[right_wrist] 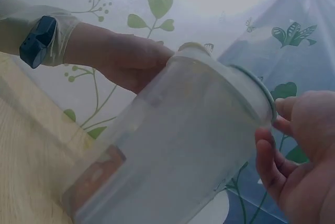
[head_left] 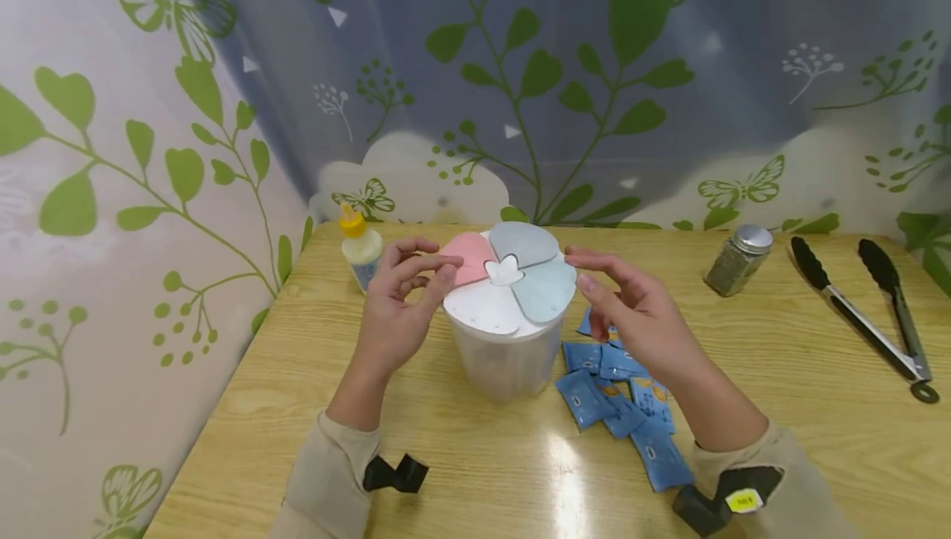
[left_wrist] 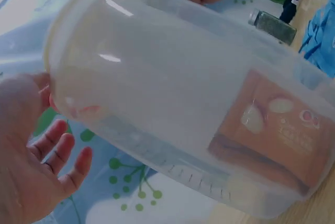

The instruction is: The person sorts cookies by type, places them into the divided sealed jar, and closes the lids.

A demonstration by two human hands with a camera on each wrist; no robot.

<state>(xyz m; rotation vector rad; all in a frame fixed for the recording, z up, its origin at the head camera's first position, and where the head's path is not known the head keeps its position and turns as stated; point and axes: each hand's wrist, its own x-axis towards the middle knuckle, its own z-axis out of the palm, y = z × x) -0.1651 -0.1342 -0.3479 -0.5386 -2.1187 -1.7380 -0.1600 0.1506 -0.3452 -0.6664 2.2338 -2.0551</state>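
Note:
A translucent canister (head_left: 505, 366) stands upright on the table. Its white lid (head_left: 486, 308) carries pink, grey-blue, white and teal petal flaps around a small flower-shaped centre. My left hand (head_left: 394, 308) pinches the pink petal (head_left: 466, 252) at its edge between thumb and forefinger; the other fingers hang loose. On the opposite side my right hand (head_left: 646, 316) has its fingertips at the teal petal's (head_left: 550, 287) rim, fingers relaxed. An orange-brown packet (left_wrist: 277, 135) printed with nuts lies low inside the canister, seen through the wall in the left wrist view.
Several blue sachets (head_left: 583, 399) are piled right of the canister. Behind my left hand stands a yellow-capped bottle (head_left: 362, 250). To the right are a glass jar of dried herbs (head_left: 735, 262) and black-tipped tongs (head_left: 865, 320). A patterned curtain (head_left: 565, 126) borders the table (head_left: 297, 374).

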